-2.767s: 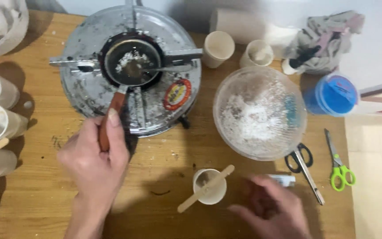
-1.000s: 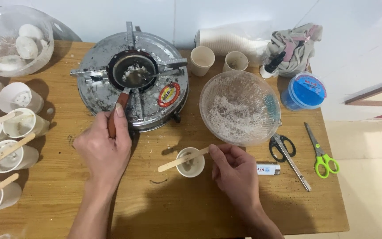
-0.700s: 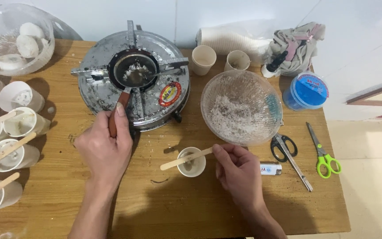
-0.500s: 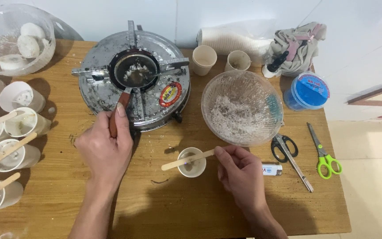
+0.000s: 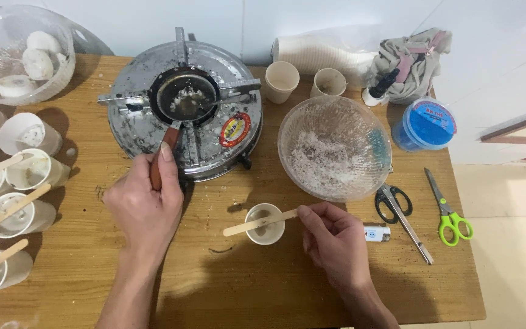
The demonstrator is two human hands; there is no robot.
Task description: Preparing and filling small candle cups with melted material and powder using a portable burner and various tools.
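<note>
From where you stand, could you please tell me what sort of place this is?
Probably a small home craft bench: a round metal gas stove on a wooden table, paper cups with wooden sticks, and black-handled scissors.

Left hand [image 5: 144, 207], right hand [image 5: 335, 239] both clenched

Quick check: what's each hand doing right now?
Left hand: closed on the small pan's wooden handle.
Right hand: pinching the wooden stick over the paper cup.
</note>
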